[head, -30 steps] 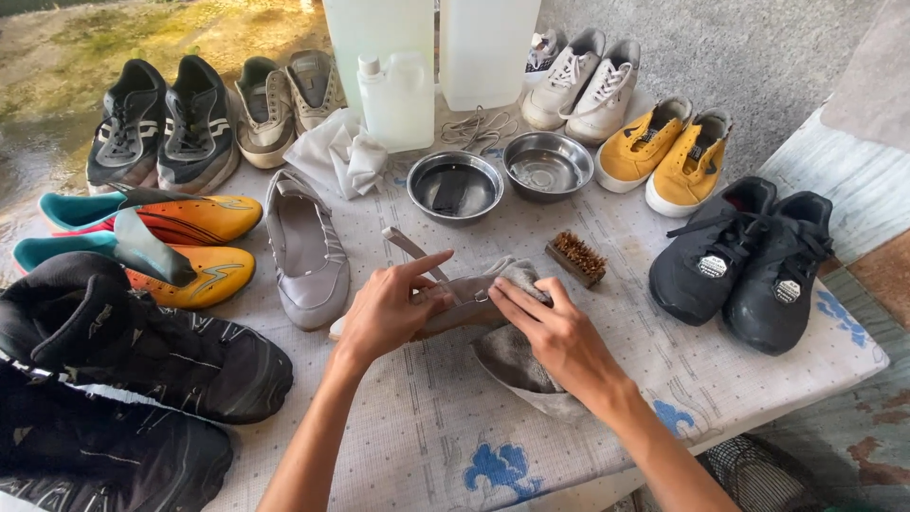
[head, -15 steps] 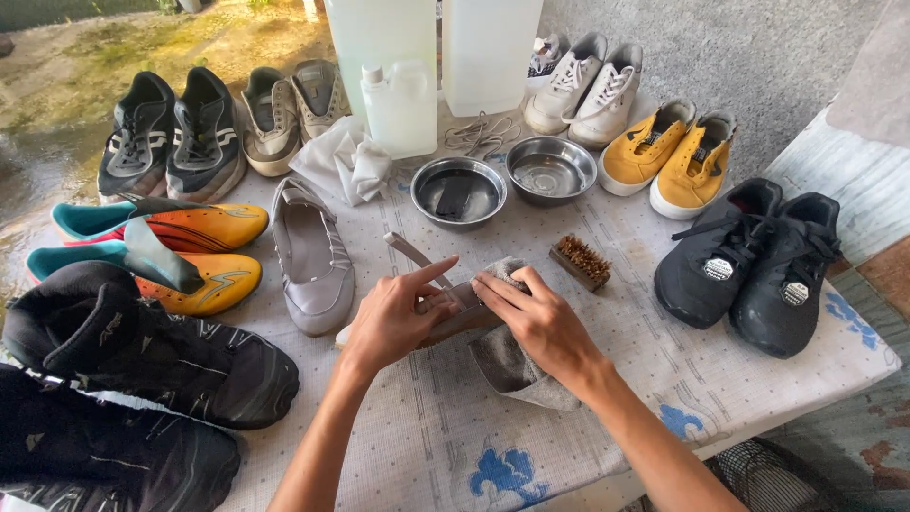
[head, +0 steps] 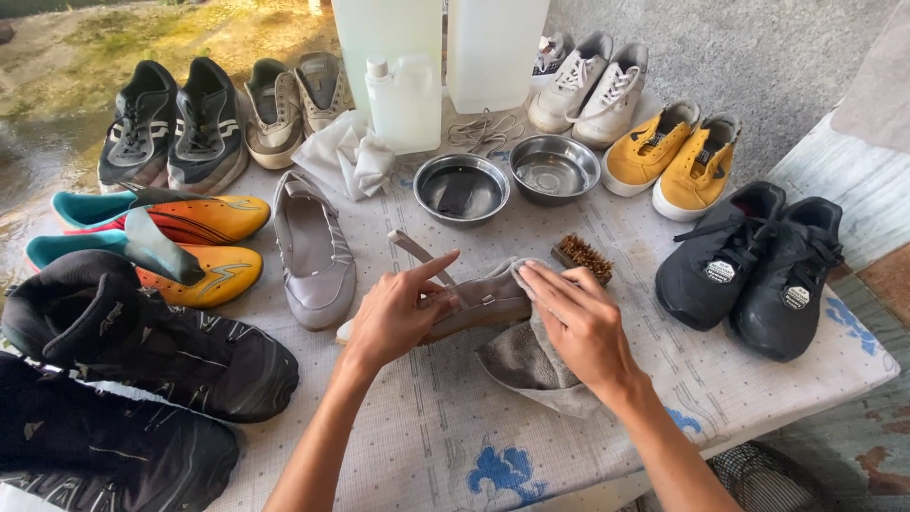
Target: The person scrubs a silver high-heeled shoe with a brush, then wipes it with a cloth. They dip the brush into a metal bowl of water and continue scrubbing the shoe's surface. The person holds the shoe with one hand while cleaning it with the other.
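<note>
Your left hand [head: 393,318] grips the grey strapped flat shoe [head: 474,301]; right hand [head: 578,327], fingers flat, presses a grey cloth [head: 526,365] on it. Shoe's toe hidden btwn both hands.

bright daylight from upper left; glare on wet ground; soft shadows; sharp, slight edge distortion
</note>
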